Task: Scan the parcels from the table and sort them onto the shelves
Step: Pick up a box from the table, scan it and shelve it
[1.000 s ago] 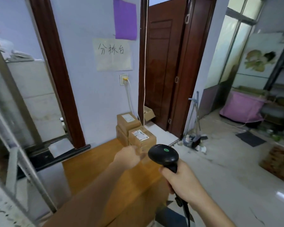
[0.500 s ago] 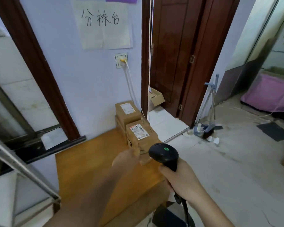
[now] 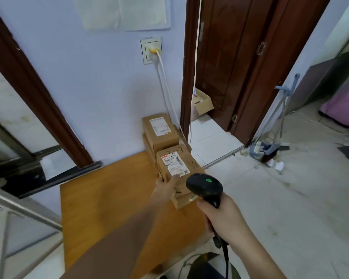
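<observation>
Brown cardboard parcels with white labels stand stacked at the far right corner of the wooden table. The near top parcel carries a barcode label and pen marks; a second stack stands behind it against the wall. My left hand reaches forward and touches the near parcel, thumb on its label edge and fingers down its left side. My right hand grips the handle of a black barcode scanner, whose head with a green light hovers just right of and in front of that parcel.
A white cable runs from a wall socket down behind the parcels. An open dark wooden door is on the right, with a small open carton on the floor. A mop and dustpan lean by the doorway. A metal frame stands at the left.
The view has tilted down and closer to the table. My left hand has moved forward from the air onto the near parcel. The scanner stays in my right hand.
</observation>
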Demonstrator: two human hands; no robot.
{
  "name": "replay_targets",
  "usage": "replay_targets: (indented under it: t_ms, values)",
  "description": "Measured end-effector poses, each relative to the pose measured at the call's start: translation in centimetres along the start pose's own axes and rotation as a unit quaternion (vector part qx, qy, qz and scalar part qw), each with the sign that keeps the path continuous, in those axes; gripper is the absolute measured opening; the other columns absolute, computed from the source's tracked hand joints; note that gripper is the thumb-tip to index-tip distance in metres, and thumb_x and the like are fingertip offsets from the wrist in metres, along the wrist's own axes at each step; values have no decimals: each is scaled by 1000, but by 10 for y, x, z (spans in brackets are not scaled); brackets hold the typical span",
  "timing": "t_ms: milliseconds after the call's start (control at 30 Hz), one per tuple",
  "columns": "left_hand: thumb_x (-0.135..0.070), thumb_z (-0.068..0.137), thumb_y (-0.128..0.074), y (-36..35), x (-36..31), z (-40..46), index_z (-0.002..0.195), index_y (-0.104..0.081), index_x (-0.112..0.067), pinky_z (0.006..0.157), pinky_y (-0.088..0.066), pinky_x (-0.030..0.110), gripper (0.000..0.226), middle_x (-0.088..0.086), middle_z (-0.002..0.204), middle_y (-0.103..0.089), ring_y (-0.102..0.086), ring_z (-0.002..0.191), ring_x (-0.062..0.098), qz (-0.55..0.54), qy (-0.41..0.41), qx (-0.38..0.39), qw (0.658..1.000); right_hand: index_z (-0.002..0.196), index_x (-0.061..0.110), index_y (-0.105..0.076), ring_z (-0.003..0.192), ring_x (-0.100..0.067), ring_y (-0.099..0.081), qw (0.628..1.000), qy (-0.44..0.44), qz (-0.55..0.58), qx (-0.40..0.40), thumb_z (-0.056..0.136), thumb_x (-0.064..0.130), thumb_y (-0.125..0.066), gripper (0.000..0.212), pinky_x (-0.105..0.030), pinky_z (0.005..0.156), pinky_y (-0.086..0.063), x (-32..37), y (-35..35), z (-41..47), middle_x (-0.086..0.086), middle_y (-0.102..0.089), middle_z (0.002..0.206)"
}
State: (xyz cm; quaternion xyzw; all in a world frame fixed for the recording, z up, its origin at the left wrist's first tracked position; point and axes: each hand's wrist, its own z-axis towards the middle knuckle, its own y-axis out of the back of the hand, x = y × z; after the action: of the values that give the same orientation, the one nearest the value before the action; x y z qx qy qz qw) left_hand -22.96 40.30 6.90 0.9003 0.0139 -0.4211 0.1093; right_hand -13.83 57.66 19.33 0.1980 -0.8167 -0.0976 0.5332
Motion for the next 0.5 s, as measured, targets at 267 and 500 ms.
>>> replay_targets:
  t_ms: [267,500]
  values:
    - [-60,78,-82,1,13,65,158,-25,-16,105,-48,54,107,9,146,-52,-58,122,33,-99,103,33,989,82,13,-62,45,-12,-56,999,-47,7,-27,92,22,-68,15,-30,53,-51,10,-14,67,0,-57,53]
    - [-53,87,-74,0,17,86,150,-29,-28,82,-58,42,81,0,127,-60,-63,115,26,-103,141,80,981,81,13,-59,39,-3,-51,998,-54,2,-36,92,18,-68,15,-19,46,-45,13,-25,103,6,-54,47]
